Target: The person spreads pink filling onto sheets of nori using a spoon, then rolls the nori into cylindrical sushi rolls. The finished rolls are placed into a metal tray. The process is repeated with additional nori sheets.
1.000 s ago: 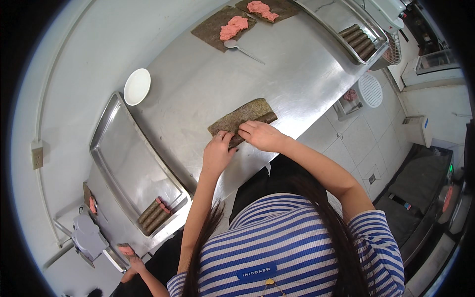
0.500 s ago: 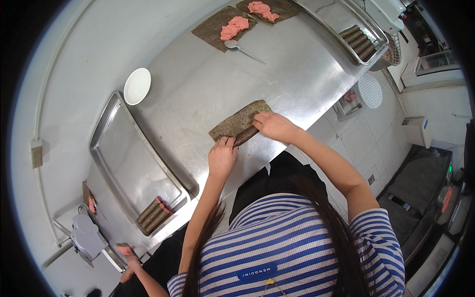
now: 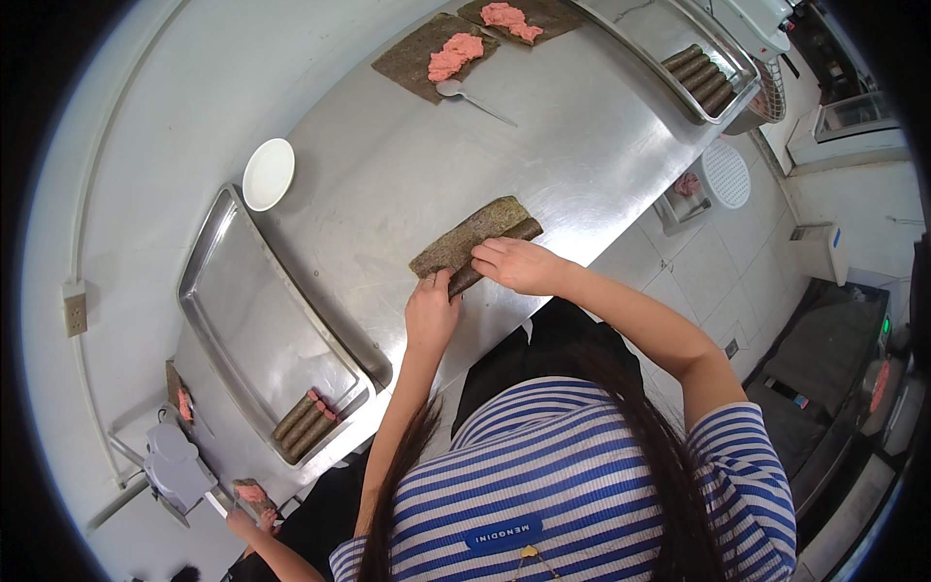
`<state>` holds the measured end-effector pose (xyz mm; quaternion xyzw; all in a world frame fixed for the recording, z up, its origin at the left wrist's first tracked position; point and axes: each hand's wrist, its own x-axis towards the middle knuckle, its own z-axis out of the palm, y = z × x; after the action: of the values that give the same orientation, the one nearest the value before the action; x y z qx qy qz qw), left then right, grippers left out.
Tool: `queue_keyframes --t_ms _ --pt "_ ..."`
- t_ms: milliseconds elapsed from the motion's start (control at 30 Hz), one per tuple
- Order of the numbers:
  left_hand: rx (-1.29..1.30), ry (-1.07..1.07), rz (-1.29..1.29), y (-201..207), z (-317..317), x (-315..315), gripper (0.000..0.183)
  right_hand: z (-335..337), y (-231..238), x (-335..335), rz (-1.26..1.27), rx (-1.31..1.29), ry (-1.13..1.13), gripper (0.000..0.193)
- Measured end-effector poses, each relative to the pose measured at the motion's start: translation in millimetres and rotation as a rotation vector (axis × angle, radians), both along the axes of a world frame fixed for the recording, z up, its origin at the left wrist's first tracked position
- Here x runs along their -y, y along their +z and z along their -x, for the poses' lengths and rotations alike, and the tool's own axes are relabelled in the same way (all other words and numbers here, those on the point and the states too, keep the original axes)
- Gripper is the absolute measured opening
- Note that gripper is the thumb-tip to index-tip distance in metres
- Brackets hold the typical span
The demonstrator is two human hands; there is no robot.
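A dark green-brown seaweed sheet (image 3: 473,231) lies partly rolled on the steel table, its near edge curled into a tube. My left hand (image 3: 431,308) has its fingers closed at the left end of that curl. With fingers bent together, my right hand (image 3: 519,266) grips the same roll near its middle, close to the left hand. The roll's right end shows bare beyond my right hand. Whatever is inside the roll is hidden.
At the far side lie two seaweed sheets with pink paste (image 3: 455,56) and a spoon (image 3: 470,99). A white bowl (image 3: 268,175) and a metal tray (image 3: 325,341) with several rolls stand left. Another tray (image 3: 713,118) of rolls is far right. A co-worker's hands (image 3: 254,525) are at lower left.
My right hand has slid left along the roll toward my left hand, uncovering the right end of the curl. My left hand has barely moved. The co-worker's hands have shifted.
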<state>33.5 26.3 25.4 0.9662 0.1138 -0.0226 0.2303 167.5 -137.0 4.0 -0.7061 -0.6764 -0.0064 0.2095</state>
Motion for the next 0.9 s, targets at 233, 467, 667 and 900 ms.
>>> queue_keyframes --t_ms 233,467,667,900 --pt "-0.063 -0.004 -0.030 0.7 -2.5 -2.0 0.039 1.6 -8.5 -6.8 0.001 0.029 -0.034 0.017" --pt "0.081 -0.069 -0.158 -5.2 -8.3 13.8 0.039 2.8 -1.8 -12.3 0.092 0.090 -0.031 0.017" --pt "0.057 -0.038 -0.143 -9.0 -8.6 12.6 0.030 -5.5 -7.1 -7.8 0.126 0.139 -0.030 0.017" --pt "0.010 0.001 -0.104 -3.4 -9.9 10.1 0.025 -28.6 -4.4 6.5 0.262 0.026 -0.071 0.017"
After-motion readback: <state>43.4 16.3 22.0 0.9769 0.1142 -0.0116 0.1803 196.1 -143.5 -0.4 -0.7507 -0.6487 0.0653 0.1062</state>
